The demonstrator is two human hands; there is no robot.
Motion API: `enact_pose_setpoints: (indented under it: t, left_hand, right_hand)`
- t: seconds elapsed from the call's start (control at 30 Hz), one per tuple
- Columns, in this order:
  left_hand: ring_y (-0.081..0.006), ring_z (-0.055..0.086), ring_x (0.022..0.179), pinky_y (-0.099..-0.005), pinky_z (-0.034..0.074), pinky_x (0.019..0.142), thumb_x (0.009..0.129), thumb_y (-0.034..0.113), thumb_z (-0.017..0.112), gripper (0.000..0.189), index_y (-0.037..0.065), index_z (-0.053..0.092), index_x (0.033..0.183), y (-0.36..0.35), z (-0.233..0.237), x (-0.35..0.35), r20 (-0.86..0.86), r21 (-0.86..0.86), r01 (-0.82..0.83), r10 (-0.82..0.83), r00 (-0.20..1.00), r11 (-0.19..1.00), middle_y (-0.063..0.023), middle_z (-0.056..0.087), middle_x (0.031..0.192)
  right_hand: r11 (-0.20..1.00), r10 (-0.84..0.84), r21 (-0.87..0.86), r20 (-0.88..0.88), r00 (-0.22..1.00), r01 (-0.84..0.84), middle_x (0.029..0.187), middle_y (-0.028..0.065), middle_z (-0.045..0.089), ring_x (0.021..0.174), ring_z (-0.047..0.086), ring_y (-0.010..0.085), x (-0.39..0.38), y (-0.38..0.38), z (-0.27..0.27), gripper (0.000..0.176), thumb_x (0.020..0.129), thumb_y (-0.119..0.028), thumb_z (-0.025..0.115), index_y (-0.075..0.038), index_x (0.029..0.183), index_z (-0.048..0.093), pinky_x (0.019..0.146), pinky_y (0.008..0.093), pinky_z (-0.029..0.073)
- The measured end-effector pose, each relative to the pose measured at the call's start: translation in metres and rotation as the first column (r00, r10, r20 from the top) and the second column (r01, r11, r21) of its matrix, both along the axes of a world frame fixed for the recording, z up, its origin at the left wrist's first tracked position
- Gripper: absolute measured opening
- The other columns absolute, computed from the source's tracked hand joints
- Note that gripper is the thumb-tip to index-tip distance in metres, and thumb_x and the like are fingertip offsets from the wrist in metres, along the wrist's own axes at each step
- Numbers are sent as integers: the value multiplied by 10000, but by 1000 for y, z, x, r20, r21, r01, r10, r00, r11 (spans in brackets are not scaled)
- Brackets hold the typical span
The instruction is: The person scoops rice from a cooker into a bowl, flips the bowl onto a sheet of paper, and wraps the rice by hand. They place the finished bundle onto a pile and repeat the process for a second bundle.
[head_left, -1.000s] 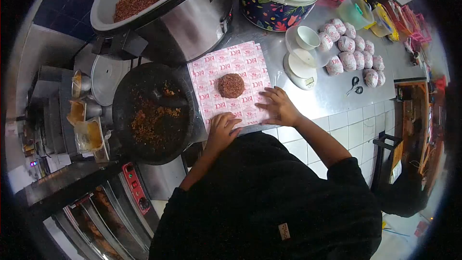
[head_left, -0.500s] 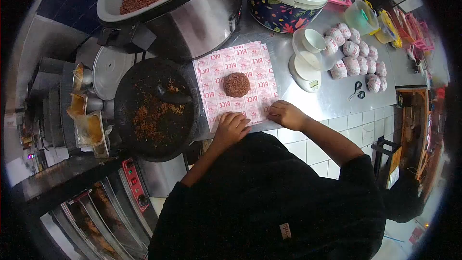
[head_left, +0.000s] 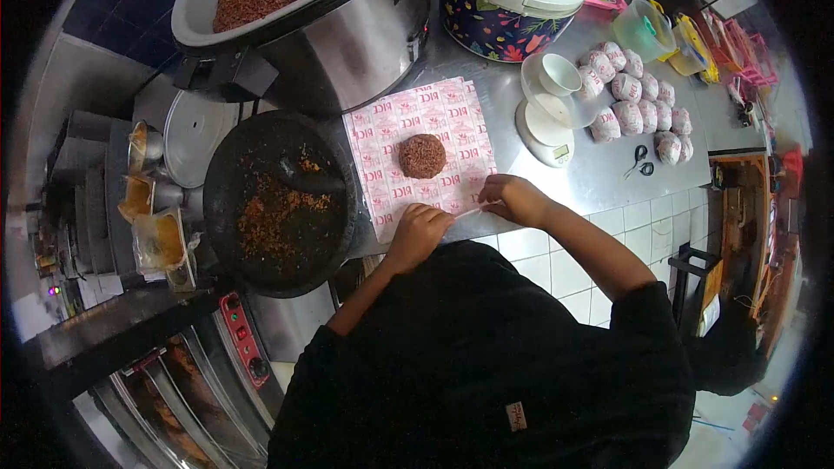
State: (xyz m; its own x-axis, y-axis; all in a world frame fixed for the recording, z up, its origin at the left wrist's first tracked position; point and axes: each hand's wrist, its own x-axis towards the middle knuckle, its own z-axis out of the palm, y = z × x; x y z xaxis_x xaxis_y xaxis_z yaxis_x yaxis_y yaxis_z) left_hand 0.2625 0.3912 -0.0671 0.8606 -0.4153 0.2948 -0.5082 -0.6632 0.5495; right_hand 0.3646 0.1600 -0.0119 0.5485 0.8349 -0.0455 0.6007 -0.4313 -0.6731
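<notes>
A round mound of reddish-brown rice (head_left: 422, 156) sits on a stack of pink-and-white printed wrapping paper (head_left: 382, 135). At the paper's near edge, my left hand (head_left: 420, 233) pinches the top sheet. My right hand (head_left: 514, 199) grips the same edge near its right corner, fingers closed. Between the two hands the edge is slightly raised. The fingertips of both hands are partly hidden by the knuckles.
To the left stands a dark stone mortar (head_left: 217, 200) with orange-brown paste. Behind are a large rice cooker (head_left: 347, 52) and a floral rice container (head_left: 508, 30). At right are a kitchen scale (head_left: 549, 143), several wrapped bundles (head_left: 627, 117) and scissors (head_left: 640, 161).
My right hand has moved slightly up, and both hands have closed on the near edge of the paper, lifting it a little. The view has shifted slightly.
</notes>
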Motion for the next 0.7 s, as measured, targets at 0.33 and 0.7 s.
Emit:
enact_pose_setpoints:
  t: [0.33,0.7]
  left_hand:
    - [-272,624,800,-400,463,789,825,162,649,119,56,627,875,0,12,5,-164,-113,-42,23,986,993,-96,655,826]
    - [-251,679,849,-334,537,737,842,89,650,183,10,640,1007,-7,17,9,-374,-342,-226,88,923,912,-118,690,960]
  right_hand:
    - [981,50,-186,-62,997,-61,786,118,594,764,606,302,16,6,-7,94,687,-125,702,-62,714,638,690,400,491]
    - [995,-92,-86,-534,840,54,689,110,642,682,635,241,42,6,8,94,711,-79,730,-17,755,675,643,346,487]
